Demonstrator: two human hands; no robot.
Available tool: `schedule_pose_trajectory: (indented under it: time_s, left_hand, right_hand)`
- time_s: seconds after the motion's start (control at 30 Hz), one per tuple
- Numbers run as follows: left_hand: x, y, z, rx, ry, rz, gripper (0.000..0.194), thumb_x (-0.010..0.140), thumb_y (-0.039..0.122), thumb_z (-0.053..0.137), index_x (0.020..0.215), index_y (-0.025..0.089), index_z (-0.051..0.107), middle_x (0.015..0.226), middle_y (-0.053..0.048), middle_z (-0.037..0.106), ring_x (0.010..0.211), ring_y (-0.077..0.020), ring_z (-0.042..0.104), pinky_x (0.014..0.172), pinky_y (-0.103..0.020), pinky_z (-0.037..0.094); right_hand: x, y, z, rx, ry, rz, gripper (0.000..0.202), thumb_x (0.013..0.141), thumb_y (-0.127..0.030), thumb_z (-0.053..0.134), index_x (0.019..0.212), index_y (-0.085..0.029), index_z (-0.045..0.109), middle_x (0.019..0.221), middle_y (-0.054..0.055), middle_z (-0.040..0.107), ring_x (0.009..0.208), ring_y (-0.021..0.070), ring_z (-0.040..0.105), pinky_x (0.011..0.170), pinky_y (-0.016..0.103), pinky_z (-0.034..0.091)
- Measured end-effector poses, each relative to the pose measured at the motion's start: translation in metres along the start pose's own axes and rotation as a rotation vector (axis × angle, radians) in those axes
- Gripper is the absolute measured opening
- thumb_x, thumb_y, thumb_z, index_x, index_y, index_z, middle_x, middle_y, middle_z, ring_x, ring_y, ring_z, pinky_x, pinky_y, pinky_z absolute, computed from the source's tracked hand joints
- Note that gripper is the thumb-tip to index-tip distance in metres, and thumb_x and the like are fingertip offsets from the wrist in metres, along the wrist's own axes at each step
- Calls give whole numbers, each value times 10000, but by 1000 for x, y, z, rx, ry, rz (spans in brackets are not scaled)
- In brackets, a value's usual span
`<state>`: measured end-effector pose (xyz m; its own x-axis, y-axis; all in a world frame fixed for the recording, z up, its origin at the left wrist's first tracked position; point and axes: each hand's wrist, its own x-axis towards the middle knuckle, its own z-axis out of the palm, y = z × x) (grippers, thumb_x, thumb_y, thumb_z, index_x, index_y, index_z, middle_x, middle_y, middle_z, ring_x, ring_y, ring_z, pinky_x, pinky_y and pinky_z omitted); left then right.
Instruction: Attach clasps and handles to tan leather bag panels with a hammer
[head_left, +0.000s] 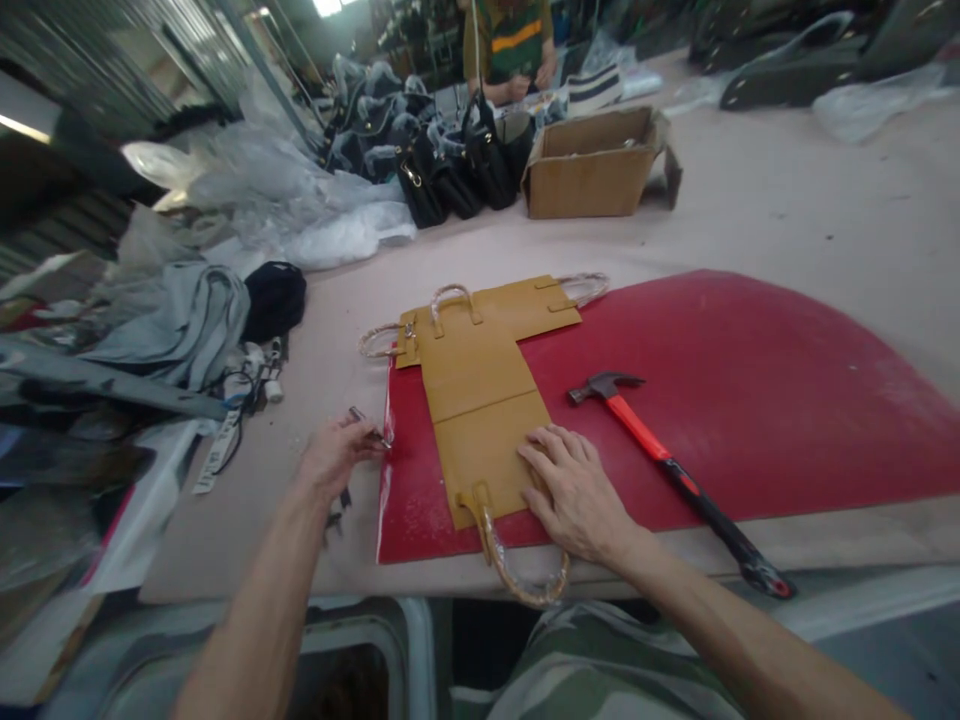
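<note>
My left hand point(339, 455) is closed on a small, thin metal tool point(367, 424) at the left edge of a red mat point(750, 390). Its exact kind is too small to make out. Flat mustard-yellow bag panels point(480, 375) with wrapped loop handles lie on the mat, some overlapping. My right hand point(574, 490) rests on the nearest panel, fingers spread and pressing lightly. From that panel a plastic-wrapped handle point(517, 580) hangs over the table's front edge. To the right of my right hand lies a claw hammer point(675, 475) with a red and black grip.
An open cardboard box point(589, 180) and several black bags point(457, 170) stand at the back. Clear plastic point(285, 200) and grey fabric point(176, 320) are heaped on the left. Another person point(517, 50) is across the table. Dark pieces point(339, 508) lie near my left forearm.
</note>
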<state>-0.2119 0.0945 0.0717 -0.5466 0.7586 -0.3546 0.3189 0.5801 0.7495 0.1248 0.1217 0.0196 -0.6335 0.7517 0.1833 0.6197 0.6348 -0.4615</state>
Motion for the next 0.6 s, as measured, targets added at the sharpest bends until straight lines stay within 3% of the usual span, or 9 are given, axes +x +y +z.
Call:
schedule_pose_trajectory:
  time_s: [0.07, 0.13, 0.23, 0.3, 0.4, 0.6]
  left_hand:
    - [-33, 5, 25, -428, -61, 103, 334, 701, 359, 697, 940, 162, 572, 759, -19, 706, 654, -150, 691, 681, -278, 592]
    - [-61, 9, 57, -626, -128, 176, 396, 675, 365, 779, 951, 160, 583, 757, -29, 721, 707, -171, 714, 712, -294, 604]
    - [-86, 9, 104, -571, -141, 315, 266, 798, 363, 722, 923, 161, 601, 846, -64, 748, 797, -183, 731, 756, -297, 607]
    - [-92, 6, 124, -482, -120, 389, 170, 874, 327, 645, 923, 166, 615, 895, -64, 747, 839, -173, 727, 795, -293, 601]
    - [-94, -1, 137, -413, -93, 452, 118, 920, 279, 576, 912, 170, 621, 892, -49, 732, 827, -154, 717, 798, -276, 594]
    - [-93, -7, 138, -385, -76, 478, 121, 936, 259, 553, 895, 167, 621, 880, -49, 729, 826, -154, 720, 785, -276, 600]
  right_hand:
    - [0, 0, 0, -5, -3, 2, 407, 913, -295, 591, 1303, -178, 594, 1427, 125, 505, 1352, 339, 363, 1152, 515, 286]
    - [0, 0, 1, -16, 1, -2, 402, 913, -294, 591, 1298, -179, 597, 1419, 125, 510, 1345, 338, 370, 1146, 512, 294]
    - [0, 0, 2, -30, 20, -15, 404, 912, -292, 596, 1299, -179, 598, 1414, 129, 516, 1343, 335, 377, 1142, 508, 303]
    - [0, 0, 3, -33, 30, -23, 406, 912, -290, 597, 1302, -177, 598, 1414, 131, 519, 1344, 331, 380, 1147, 504, 302]
    - [-1, 0, 2, -32, 33, -20, 410, 911, -287, 598, 1305, -173, 596, 1411, 130, 521, 1345, 327, 382, 1155, 499, 297]
    - [-1, 0, 1, -34, 18, -18, 411, 921, -293, 580, 1311, -163, 592, 1415, 135, 511, 1355, 333, 369, 1160, 499, 286]
